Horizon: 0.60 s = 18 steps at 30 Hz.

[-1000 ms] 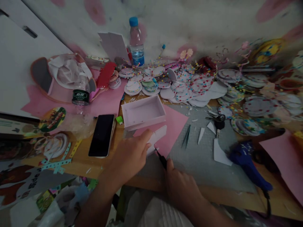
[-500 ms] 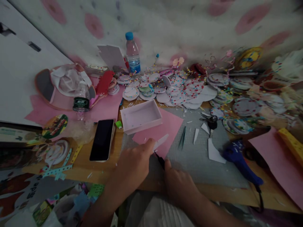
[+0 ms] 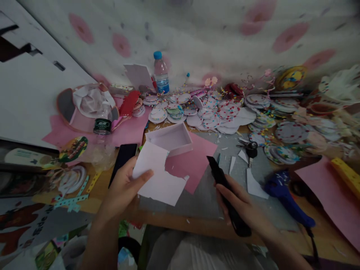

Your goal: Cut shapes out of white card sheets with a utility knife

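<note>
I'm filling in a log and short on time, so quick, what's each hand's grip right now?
Left hand: closed, holding a cut white sheet.
Right hand: closed, holding a black utility knife.

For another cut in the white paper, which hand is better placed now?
Probably the right hand: it grips the black knife, to the right of the white paper. The left hand holds that paper by its left side, so seems better suited to steadying it.
</note>
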Motion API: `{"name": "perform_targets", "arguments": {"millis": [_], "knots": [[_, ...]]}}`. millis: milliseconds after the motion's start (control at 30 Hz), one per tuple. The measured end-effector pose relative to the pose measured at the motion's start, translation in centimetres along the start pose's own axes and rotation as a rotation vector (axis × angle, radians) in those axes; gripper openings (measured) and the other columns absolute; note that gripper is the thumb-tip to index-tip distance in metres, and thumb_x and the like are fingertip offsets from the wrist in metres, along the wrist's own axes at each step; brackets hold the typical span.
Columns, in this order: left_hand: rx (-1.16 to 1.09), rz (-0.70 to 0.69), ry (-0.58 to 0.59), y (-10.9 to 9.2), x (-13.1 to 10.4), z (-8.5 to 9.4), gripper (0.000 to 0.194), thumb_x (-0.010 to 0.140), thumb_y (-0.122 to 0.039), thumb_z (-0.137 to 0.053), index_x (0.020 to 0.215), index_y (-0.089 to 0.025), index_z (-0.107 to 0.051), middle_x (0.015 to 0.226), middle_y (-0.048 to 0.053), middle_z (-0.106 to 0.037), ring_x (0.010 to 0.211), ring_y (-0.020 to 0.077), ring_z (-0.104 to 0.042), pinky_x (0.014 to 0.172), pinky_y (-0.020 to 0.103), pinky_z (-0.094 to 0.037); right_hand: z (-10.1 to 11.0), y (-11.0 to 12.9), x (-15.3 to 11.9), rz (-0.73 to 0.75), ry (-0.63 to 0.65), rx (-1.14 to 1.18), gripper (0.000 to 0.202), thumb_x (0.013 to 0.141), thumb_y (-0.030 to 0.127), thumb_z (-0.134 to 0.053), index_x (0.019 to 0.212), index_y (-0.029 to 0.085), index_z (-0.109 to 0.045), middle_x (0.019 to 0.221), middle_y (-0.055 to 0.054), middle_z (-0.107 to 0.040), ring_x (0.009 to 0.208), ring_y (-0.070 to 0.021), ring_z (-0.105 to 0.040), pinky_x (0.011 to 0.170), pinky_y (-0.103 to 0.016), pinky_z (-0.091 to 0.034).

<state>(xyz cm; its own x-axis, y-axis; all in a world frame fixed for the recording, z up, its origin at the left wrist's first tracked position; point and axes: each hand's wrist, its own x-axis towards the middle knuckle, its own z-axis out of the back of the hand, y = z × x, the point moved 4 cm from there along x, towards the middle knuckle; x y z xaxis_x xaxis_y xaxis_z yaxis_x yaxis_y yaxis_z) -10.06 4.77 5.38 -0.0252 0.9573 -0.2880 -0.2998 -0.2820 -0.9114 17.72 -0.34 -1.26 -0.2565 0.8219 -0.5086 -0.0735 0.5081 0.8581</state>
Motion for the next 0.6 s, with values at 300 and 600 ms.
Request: {"name": "perform_targets", "arguments": {"millis": [300, 600], "knots": [[-0.292, 0.116, 0.119, 2.7, -0.9, -2.9, 0.044, 0.075, -0.036, -0.075, 0.113, -0.018, -0.061, 0.093, 0.005, -0.072, 0.073, 0.0156, -0.063, 0.060, 0.021, -0.047, -3.3, 1.4, 1.2, 0.066, -0.060, 0.195, 0.040, 0.077, 0.047, -0.070, 0.098, 0.022, -0.049, 0.085, 0.003, -0.059, 0.047, -0.0043, -0.046, 0.043, -0.020, -0.041], [-0.439, 0.200, 0.053, 3.9, -0.6, -3.4, 0.041, 0.069, -0.034, -0.079, 0.103, -0.016, -0.065, 0.089, 0.006, -0.074, 0.073, 0.0179, -0.067, 0.062, 0.024, -0.050, 5.0, -2.0, -3.6, 0.083, -0.267, -0.114, 0.032, 0.070, 0.045, -0.077, 0.085, 0.023, -0.058, 0.062, 0.002, -0.057, 0.047, -0.0106, -0.049, 0.042, -0.023, -0.041]]}}
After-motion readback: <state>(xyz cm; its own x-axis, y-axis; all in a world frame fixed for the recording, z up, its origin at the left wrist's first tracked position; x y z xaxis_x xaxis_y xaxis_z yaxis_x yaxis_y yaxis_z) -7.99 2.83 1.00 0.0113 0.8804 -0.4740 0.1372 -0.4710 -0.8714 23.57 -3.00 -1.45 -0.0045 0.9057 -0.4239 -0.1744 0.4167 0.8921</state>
